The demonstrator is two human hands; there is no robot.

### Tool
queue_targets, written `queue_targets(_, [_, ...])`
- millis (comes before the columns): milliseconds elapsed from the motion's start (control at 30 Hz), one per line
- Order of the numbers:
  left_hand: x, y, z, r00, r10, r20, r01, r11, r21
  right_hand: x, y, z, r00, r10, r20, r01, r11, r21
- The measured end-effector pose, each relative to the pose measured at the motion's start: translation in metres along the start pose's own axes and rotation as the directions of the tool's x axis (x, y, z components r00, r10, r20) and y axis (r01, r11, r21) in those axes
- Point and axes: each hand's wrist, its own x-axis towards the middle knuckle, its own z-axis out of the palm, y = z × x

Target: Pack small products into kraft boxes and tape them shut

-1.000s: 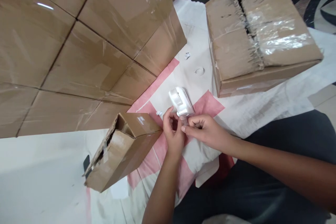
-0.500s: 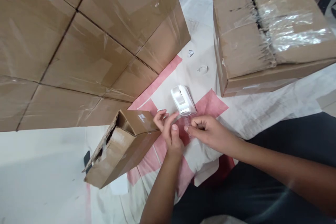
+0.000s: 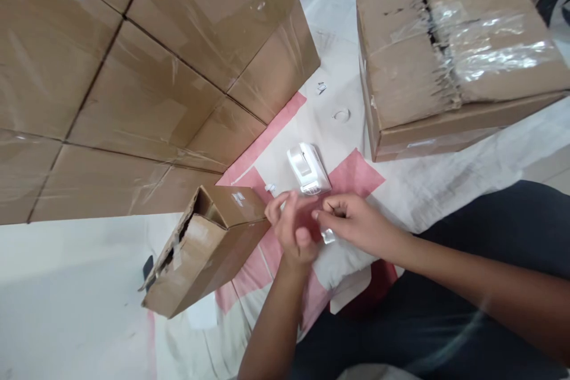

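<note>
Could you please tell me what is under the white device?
White and pink cloth shows around the white device; its underside, and whatever lies directly beneath it, is covered.

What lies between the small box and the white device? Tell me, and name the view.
In the head view, a white scrap lies on the cloth between small box and device; the left hand is just below it.

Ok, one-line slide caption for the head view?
Right hand pinching clear plastic, left hand beside it, white device beyond, amid boxes.
</note>
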Motion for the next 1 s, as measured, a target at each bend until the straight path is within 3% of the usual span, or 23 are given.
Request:
queue_targets(67, [0.003, 0.002, -0.002, 0.996, -0.016, 0.090, 0.020, 0.999, -0.047, 0.001, 0.000, -0.001, 1.000, 0.022, 0.009, -0.022, 1.000, 0.018])
queue_targets(167, [0.002, 0.000, -0.001, 0.997, 0.000, 0.077, 0.007, 0.996, -0.083, 0.001, 0.001, -0.001, 1.000, 0.007, 0.001, -0.007, 1.000, -0.004])
queue_targets(200, [0.000, -0.003, 0.000, 0.999, 0.009, 0.045, -0.006, 0.998, -0.065, 0.000, 0.001, 0.000, 1.000, -0.004, 0.002, 0.004, 1.000, -0.018])
queue_targets(267, [-0.004, -0.009, 0.004, 0.988, 0.052, -0.145, -0.052, 0.999, 0.005, -0.001, 0.002, 0.001, 1.000, -0.016, 0.003, 0.017, 0.999, -0.044])
queue_targets(333, [-0.005, -0.012, 0.005, 0.939, 0.136, -0.316, -0.117, 0.990, 0.079, -0.002, 0.003, 0.002, 1.000, -0.029, 0.005, 0.029, 0.998, -0.053])
queue_targets(367, [-0.005, -0.011, 0.004, 0.942, 0.155, -0.297, -0.136, 0.987, 0.085, -0.002, 0.003, 0.002, 0.999, -0.038, -0.001, 0.038, 0.998, -0.049])
queue_targets(433, [0.000, -0.005, 0.001, 0.991, 0.103, -0.082, -0.100, 0.994, 0.036, -0.001, 0.002, 0.000, 0.999, -0.044, -0.015, 0.043, 0.999, -0.030])
queue_targets(500, [0.005, 0.002, -0.002, 0.990, 0.013, 0.142, -0.011, 1.000, -0.014, 0.001, 0.000, -0.002, 0.999, -0.023, -0.027, 0.022, 1.000, -0.008])
queue_targets(533, [0.008, 0.005, -0.004, 0.984, -0.017, 0.179, 0.023, 0.999, -0.032, 0.002, -0.001, -0.002, 0.999, -0.010, -0.031, 0.010, 1.000, -0.001])
queue_targets(667, [0.004, 0.002, -0.004, 0.991, -0.009, 0.133, 0.018, 0.997, -0.070, 0.002, -0.002, -0.001, 1.000, -0.007, -0.018, 0.007, 1.000, -0.001])
queue_targets(800, [-0.003, -0.009, -0.006, 0.992, 0.063, -0.109, -0.054, 0.995, 0.086, -0.002, 0.000, 0.002, 1.000, -0.006, 0.015, 0.006, 1.000, 0.022])
queue_targets(867, [0.000, -0.008, -0.007, 0.996, 0.080, -0.049, -0.074, 0.990, 0.117, -0.002, 0.001, 0.001, 1.000, -0.001, 0.003, 0.000, 0.999, 0.033])
queue_targets(933, [0.007, -0.003, -0.008, 0.991, 0.043, 0.130, -0.056, 0.993, 0.101, -0.002, 0.001, 0.000, 1.000, -0.010, -0.014, 0.011, 0.999, 0.043])
queue_targets(1000, [0.013, 0.002, -0.007, 0.973, 0.004, 0.232, -0.024, 0.996, 0.086, 0.000, 0.002, -0.001, 1.000, -0.020, -0.022, 0.021, 0.998, 0.058])
